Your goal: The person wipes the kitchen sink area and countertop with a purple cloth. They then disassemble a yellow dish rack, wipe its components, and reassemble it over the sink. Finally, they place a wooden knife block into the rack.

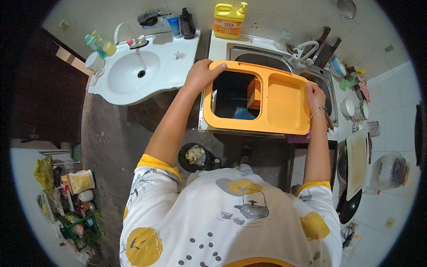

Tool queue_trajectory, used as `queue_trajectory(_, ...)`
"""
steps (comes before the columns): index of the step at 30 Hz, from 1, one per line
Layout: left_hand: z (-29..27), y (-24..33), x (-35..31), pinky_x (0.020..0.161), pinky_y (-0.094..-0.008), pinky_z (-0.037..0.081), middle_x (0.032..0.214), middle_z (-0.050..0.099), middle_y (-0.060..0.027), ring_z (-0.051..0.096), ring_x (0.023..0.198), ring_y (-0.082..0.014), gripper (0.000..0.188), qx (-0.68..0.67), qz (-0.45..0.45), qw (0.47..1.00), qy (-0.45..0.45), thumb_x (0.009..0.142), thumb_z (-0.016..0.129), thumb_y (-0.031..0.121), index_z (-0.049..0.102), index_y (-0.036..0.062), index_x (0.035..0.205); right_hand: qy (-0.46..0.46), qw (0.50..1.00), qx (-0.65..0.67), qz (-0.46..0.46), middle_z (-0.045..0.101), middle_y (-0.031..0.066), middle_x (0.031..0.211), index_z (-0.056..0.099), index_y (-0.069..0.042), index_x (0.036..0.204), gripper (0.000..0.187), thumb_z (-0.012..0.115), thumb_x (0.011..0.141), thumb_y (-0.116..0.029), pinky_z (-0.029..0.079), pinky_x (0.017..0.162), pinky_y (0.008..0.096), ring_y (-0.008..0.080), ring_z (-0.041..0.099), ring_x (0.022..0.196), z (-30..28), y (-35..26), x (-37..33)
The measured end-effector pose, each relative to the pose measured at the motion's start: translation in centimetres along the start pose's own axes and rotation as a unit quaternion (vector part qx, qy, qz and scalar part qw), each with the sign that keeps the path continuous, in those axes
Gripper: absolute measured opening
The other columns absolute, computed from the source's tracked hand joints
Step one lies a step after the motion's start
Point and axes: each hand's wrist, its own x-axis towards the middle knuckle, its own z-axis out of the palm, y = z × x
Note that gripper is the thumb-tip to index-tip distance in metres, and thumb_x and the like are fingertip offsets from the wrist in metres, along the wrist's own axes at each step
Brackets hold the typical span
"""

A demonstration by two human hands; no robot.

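A yellow-orange plastic lid-like panel (285, 104) with rounded corners is held up in front of the sink. Its left half has a large rounded opening; the right half is a shallow recess. My left hand (205, 74) grips its upper left corner, thumb over the rim. Around its right edge is closed my right hand (315, 96), with a bracelet at the wrist. Within the opening an orange block-like thing (254, 93) and a bluish patch show against black; I cannot tell whether they lie behind it or reflect in a dark pane. The panel covers part of the metal sink (249, 50).
A white washbasin (118, 82) stands at the left. Behind the sink are a yellow pump jug (229, 21) and a faucet (307, 50). Bowls (348, 107) and a cutting board (357, 162) sit at the right. A black bin (195, 156) is on the floor by my feet.
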Motion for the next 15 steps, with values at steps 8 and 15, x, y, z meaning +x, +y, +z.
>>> queue_trajectory(8,-0.1,0.7,0.4,0.079,-0.0426,0.05,0.091,0.066,-0.0246,0.065,0.088,-0.0359,0.063,0.034,-0.027,0.998,-0.042,0.083,0.058,0.056,0.068,-0.0056,0.092,0.007,0.999,-0.009,-0.043,0.068,0.017,0.094,0.068,-0.004,0.102,0.043,0.048,0.093,-0.041,0.05,0.077,0.0401,0.0331,0.064,0.087,0.1,1.1,1.0)
queue_trajectory(15,-0.2,1.0,0.3,0.08,-0.0431,0.05,0.091,0.066,-0.0252,0.065,0.089,-0.0357,0.062,0.074,-0.023,0.996,-0.033,0.084,0.057,0.054,0.068,-0.0063,0.092,0.01,0.998,-0.004,-0.066,0.068,0.0165,0.091,0.067,-0.003,0.103,0.04,0.053,0.091,-0.039,0.049,0.074,0.0359,0.0285,0.066,0.083,0.3,0.7,1.3)
